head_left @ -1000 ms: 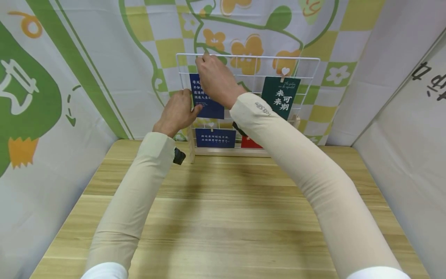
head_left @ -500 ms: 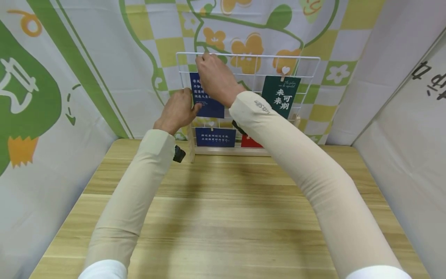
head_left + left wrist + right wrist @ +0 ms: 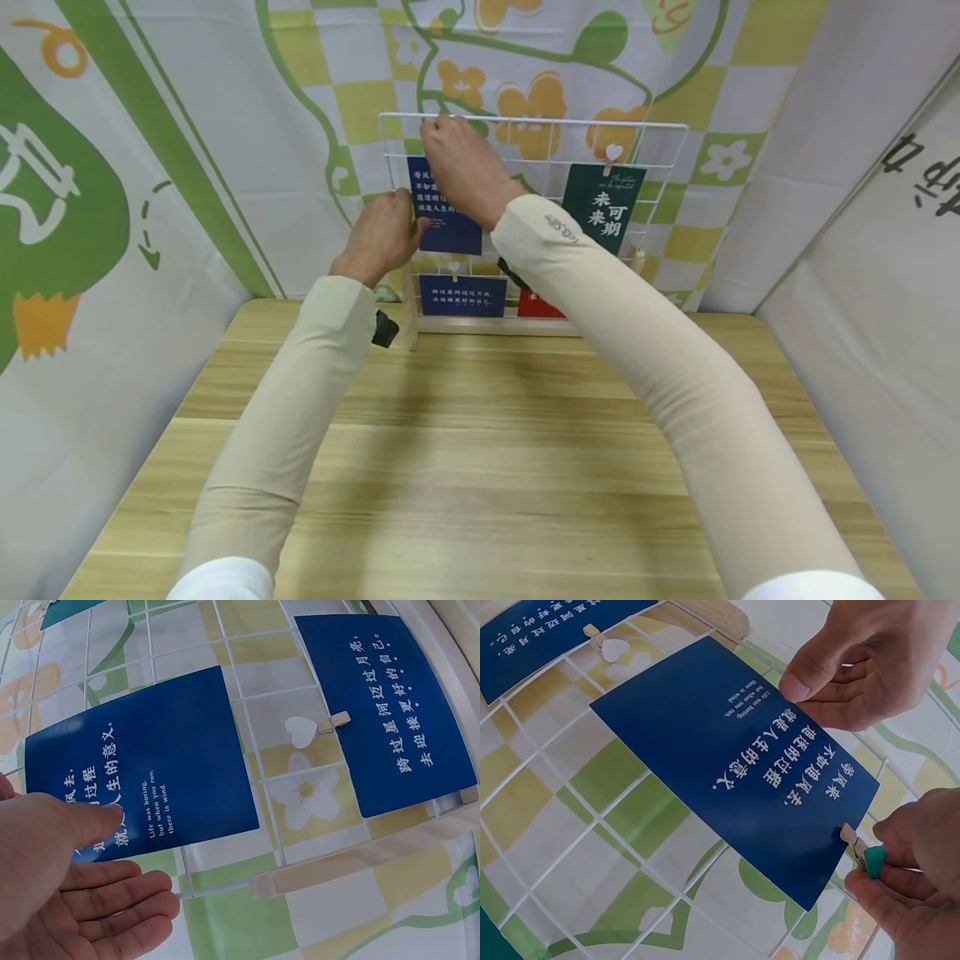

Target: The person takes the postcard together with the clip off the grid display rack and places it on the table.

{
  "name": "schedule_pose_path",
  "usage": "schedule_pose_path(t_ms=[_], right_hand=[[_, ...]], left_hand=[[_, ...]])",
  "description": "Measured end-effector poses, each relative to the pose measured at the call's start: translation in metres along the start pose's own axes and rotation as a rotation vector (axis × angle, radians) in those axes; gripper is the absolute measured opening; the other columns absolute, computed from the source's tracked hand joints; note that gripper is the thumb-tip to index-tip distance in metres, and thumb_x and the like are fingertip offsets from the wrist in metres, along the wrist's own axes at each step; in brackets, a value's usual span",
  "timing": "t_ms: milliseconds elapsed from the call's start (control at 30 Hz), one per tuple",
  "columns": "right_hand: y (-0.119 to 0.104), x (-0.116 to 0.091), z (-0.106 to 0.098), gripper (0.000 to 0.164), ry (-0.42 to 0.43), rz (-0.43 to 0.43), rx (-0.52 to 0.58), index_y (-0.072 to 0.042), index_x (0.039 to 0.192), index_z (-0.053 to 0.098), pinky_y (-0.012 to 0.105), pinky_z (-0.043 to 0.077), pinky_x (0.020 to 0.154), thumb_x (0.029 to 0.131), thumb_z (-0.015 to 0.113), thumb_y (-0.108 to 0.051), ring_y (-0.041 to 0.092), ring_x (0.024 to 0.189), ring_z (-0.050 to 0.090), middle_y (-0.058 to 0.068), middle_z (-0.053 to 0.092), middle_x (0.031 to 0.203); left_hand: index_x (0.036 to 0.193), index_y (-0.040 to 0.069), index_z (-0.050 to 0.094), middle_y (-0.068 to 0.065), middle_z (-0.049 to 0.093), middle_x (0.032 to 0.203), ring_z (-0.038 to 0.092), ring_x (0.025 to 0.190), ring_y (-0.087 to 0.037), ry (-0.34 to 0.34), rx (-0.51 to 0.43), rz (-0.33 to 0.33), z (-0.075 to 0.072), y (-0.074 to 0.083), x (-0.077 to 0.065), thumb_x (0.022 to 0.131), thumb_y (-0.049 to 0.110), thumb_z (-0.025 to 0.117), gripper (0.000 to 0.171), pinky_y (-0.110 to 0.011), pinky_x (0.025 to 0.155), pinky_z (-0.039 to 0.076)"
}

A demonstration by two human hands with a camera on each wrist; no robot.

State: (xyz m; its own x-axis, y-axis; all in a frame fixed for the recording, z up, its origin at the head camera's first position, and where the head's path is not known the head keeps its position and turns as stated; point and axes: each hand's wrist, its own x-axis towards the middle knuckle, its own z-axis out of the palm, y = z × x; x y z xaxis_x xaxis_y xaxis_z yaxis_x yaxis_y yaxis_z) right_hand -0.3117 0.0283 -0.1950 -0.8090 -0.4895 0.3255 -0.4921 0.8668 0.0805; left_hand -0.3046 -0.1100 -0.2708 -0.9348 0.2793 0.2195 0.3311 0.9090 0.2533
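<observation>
A dark blue card (image 3: 735, 765) with white writing lies against the upper left of a white wire grid (image 3: 551, 137). My left hand (image 3: 381, 235) holds the card's left edge, thumb (image 3: 101, 817) on the printed face and fingers beyond the edge. At the card's top edge, my right hand (image 3: 922, 874) pinches a small wooden clothespin (image 3: 855, 844) with a green heart (image 3: 874, 861). The clothespin's tip is on the card; whether it also bites a grid wire is hard to tell. In the head view my right hand hides the clothespin.
A green card (image 3: 604, 208) hangs at the grid's upper right from a white-heart clothespin (image 3: 612, 157). Below are another blue card (image 3: 463, 297) and a red card (image 3: 538, 305), partly covered by my right sleeve. The grid stands in a wooden base (image 3: 495, 326) at the table's (image 3: 480, 467) back.
Both hands stay almost still at the blue card and the clothespin. The whole head view shifts only very slightly.
</observation>
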Motion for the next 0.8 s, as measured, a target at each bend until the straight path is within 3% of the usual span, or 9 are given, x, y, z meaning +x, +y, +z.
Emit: schedule_pose_path(t_ms=[167, 533, 800], right_hand=[[-0.0003, 0.0007, -0.0004, 0.033, 0.003, 0.002, -0.01, 0.004, 0.126, 0.049, 0.027, 0.047, 0.094, 0.095, 0.038, 0.001, 0.026, 0.111, 0.057, 0.018, 0.057, 0.122], [0.0019, 0.0024, 0.0005, 0.033, 0.007, -0.009, -0.043, 0.004, 0.126, 0.049, 0.029, 0.047, 0.095, 0.094, 0.039, 0.003, 0.027, 0.111, 0.057, 0.019, 0.057, 0.122], [0.0019, 0.0035, 0.0014, 0.034, 0.01, -0.018, -0.064, 0.005, 0.127, 0.048, 0.029, 0.048, 0.093, 0.093, 0.041, 0.003, 0.027, 0.11, 0.058, 0.019, 0.057, 0.122]], left_hand=[[0.106, -0.007, 0.05, -0.022, 0.058, 0.094, 0.058, 0.08, -0.033, 0.012, -0.004, 0.004, -0.0007, -0.0006, 0.0007, 0.096, 0.022, 0.046, 0.032, -0.042, 0.071, 0.049], [0.09, -0.004, 0.055, -0.019, 0.061, 0.08, 0.057, 0.068, -0.031, 0.108, 0.009, 0.016, 0.0004, -0.0003, 0.0045, 0.093, 0.017, 0.051, 0.021, -0.04, 0.059, 0.045], [0.092, -0.003, 0.055, -0.016, 0.059, 0.077, 0.056, 0.062, -0.027, 0.078, 0.005, -0.006, 0.0012, -0.0005, 0.0062, 0.096, 0.017, 0.046, 0.023, -0.034, 0.052, 0.042]])
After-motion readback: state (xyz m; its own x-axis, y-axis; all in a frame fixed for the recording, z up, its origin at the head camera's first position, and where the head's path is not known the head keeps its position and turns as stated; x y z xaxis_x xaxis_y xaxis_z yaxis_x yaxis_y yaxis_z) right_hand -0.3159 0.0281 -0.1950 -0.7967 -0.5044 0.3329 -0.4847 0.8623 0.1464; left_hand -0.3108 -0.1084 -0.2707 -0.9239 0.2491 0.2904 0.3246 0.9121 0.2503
